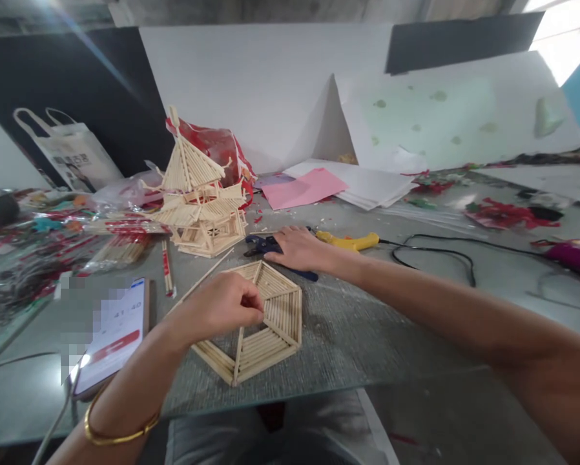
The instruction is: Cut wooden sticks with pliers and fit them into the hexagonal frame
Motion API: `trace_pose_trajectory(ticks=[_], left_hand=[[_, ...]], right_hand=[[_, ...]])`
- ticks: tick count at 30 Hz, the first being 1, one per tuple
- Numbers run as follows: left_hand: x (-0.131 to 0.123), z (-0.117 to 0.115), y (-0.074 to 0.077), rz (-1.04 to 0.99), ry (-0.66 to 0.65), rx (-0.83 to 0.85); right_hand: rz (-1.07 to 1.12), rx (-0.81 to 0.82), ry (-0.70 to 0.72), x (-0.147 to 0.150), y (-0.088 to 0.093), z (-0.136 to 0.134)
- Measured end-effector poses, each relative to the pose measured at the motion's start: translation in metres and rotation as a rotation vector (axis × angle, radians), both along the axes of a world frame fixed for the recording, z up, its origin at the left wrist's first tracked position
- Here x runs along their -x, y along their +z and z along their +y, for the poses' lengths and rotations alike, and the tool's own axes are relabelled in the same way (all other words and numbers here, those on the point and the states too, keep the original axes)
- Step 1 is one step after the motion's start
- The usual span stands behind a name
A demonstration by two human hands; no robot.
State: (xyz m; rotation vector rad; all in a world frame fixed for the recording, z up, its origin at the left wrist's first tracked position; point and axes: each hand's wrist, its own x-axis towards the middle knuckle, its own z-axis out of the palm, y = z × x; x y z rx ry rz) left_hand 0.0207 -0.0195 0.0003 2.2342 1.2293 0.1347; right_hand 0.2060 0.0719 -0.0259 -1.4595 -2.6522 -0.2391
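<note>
My left hand (pixel 225 305) is pinched closed on the light, fragile stick hexagon (pixel 261 320) at table centre, best held by its rim, while my right hand (pixel 297 248) lies flat on the pliers (pixel 265 245) at 12 o'clock.

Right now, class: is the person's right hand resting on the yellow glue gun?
No. The right hand lies on the dark-handled pliers, while the yellow glue gun sits just beyond it, untouched.
</note>
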Motion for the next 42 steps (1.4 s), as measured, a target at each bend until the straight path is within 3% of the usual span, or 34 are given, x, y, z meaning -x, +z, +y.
trace_pose_trajectory(ticks=[8,21,42], left_hand=[[-0.001,-0.001,-0.006,0.094,-0.039,-0.007],[-0.012,0.0,0.006,0.221,-0.138,-0.084],[-0.01,0.003,0.003,0.174,-0.131,-0.035]], right_hand=[[0.074,0.054,0.071,-0.013,0.005,-0.021],[0.05,0.101,0.144,-0.019,0.004,-0.027],[0.027,0.116,0.158,-0.015,0.006,-0.035]])
